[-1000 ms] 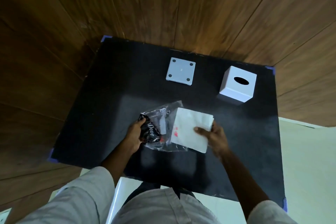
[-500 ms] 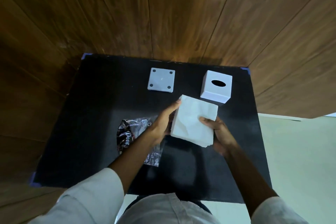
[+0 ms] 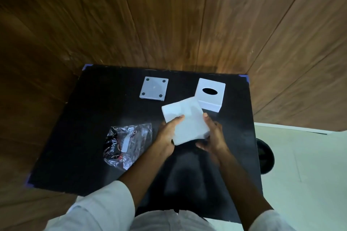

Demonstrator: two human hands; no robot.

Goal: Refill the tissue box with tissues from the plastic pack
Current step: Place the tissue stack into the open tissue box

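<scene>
A white stack of tissues (image 3: 185, 120) is held above the black table between both hands. My left hand (image 3: 167, 135) grips its left near edge with the thumb on top. My right hand (image 3: 213, 137) holds its right side, fingers under it. The white tissue box (image 3: 210, 97), with an oval slot on top, stands at the back right, just beyond the stack. Its flat white base plate (image 3: 154, 89) with dark corner pads lies at the back centre. The clear and black plastic pack (image 3: 125, 142) lies flat and apparently empty to the left of my hands.
The black table (image 3: 78, 127) stands against a wooden wall (image 3: 169, 15). A round dark object (image 3: 265, 157) sits on the pale floor beyond the table's right edge. My light sleeves and lap fill the bottom of the view.
The tissue stack came out of the plastic pack, which my left hand let go of. Both hands now hold the stack, turned and raised toward the tissue box.
</scene>
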